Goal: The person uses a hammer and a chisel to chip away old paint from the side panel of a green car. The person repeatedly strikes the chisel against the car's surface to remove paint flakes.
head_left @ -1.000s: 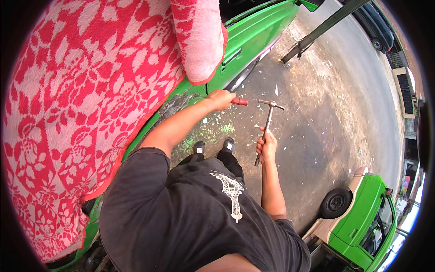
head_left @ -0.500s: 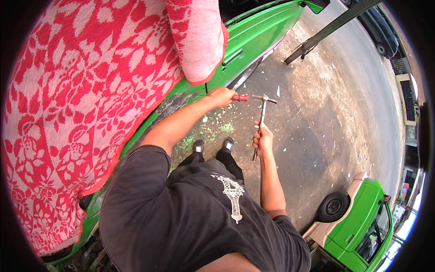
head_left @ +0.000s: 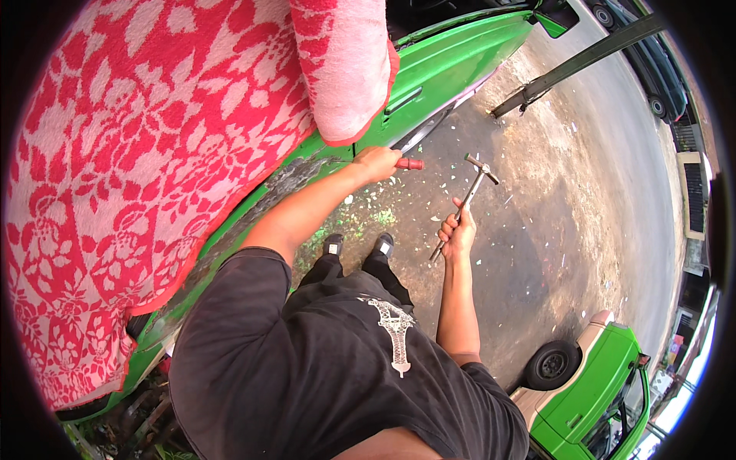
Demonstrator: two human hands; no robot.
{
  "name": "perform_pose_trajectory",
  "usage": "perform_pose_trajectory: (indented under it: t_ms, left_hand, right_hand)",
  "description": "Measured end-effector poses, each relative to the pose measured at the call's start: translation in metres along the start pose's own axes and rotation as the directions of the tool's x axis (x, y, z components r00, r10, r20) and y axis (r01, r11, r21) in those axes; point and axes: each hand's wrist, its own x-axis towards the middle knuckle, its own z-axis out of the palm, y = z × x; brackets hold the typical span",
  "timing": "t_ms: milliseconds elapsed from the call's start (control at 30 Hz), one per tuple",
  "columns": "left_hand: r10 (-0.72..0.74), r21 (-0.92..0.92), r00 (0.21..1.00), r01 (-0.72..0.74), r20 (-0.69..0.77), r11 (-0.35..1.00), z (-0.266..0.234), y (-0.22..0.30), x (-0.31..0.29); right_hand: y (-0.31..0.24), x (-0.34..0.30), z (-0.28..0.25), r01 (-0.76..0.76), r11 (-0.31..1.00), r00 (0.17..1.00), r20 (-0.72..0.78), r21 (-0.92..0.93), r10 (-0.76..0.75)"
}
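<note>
My left hand (head_left: 377, 163) is closed round a hand tool with a red handle (head_left: 411, 164), whose end sticks out to the right of the fist. The working end of that tool is hidden by the hand, close against the side of the green car (head_left: 448, 61). In my right hand (head_left: 458, 231) is a hammer (head_left: 481, 170), gripped partway along its metal shaft. Its head stands to the right of the red handle, apart from it. Bare, scraped grey patches (head_left: 287, 184) mark the car's body beside my left forearm.
A red and pink floral blanket (head_left: 153, 153) covers much of the green car at left. Paint chips litter the ground (head_left: 506, 253) by my feet. A slanted post (head_left: 575, 67) stands ahead right. Another green vehicle (head_left: 590, 383) is at lower right, a dark car (head_left: 648, 69) farther off.
The hammer has swung right, its head moving away from the red handle's end. My left hand keeps its hold at nearly the same spot. The whole view has shifted slightly.
</note>
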Motion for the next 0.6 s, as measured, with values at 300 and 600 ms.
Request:
perform_pose_trajectory:
  t_ms: [300,600]
  left_hand:
    - [-0.004,-0.024,0.999,0.003,-0.040,1.000,0.006,-0.005,-0.003]
    - [0.042,-0.023,0.998,-0.043,-0.039,0.999,0.004,0.003,-0.017]
  right_hand:
    - [-0.015,0.002,-0.012,-0.046,0.992,0.999,0.007,-0.117,0.047]
    - [-0.021,-0.006,-0.035,-0.084,0.971,0.996,0.022,-0.223,0.091]
